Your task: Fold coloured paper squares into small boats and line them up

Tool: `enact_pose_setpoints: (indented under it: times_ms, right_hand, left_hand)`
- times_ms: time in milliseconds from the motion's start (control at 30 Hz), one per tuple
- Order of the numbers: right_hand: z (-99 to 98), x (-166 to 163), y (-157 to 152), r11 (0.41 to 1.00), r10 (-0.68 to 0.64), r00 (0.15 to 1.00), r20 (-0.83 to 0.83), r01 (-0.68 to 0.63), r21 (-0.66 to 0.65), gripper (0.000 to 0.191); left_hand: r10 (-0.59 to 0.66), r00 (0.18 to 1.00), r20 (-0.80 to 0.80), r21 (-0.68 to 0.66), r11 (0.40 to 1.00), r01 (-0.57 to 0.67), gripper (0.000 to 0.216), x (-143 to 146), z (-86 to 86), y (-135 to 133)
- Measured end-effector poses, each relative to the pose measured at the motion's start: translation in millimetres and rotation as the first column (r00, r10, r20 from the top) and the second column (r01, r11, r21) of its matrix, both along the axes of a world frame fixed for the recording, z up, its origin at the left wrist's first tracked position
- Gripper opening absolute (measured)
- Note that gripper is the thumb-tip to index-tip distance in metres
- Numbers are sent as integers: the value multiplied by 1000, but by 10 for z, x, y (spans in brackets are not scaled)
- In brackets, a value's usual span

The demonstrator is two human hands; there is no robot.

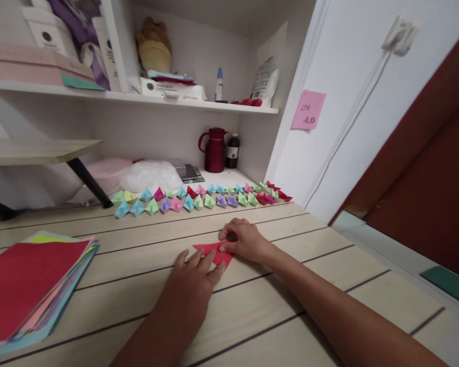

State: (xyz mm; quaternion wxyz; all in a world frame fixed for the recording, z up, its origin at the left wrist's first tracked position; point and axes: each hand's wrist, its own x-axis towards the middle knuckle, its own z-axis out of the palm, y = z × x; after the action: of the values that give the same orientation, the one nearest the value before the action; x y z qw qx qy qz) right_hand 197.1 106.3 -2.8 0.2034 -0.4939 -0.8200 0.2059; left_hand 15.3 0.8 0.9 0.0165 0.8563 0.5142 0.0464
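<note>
A folded piece of red paper (220,258), roughly triangular, lies on the wooden table in front of me. My left hand (191,285) rests on its near left side, fingers spread and pressing it down flat. At the paper's right end, my right hand (248,241) is curled, thumb and fingers closed on that edge. The fingers cover part of the paper, so its full shape is hidden.
Behind the hands stand two rows of small folded paper boats (189,203) in many colours. A stack of coloured paper sheets (34,280) lies at the left. Farther back are a dark red jug (214,151), a dark bottle (233,152) and a shelf (110,96).
</note>
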Motion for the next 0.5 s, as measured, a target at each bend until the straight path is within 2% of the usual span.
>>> enact_pose_setpoints:
  times_ms: [333,400,500]
  right_hand:
    - [-29,-18,93,972,76,986,-149,-107,-208,9]
    - [-52,-3,84,961,81,978,-192,-128,-247,14]
    - [-65,6,65,953,69,970,-231,-132,-273,32]
  left_hand:
    - [-29,999,35,116,993,25,35,33,-51,-32]
    - [-30,999,34,111,993,26,35,47,-36,-44]
    - [-16,999,33,94,996,13,41,67,-16,-60]
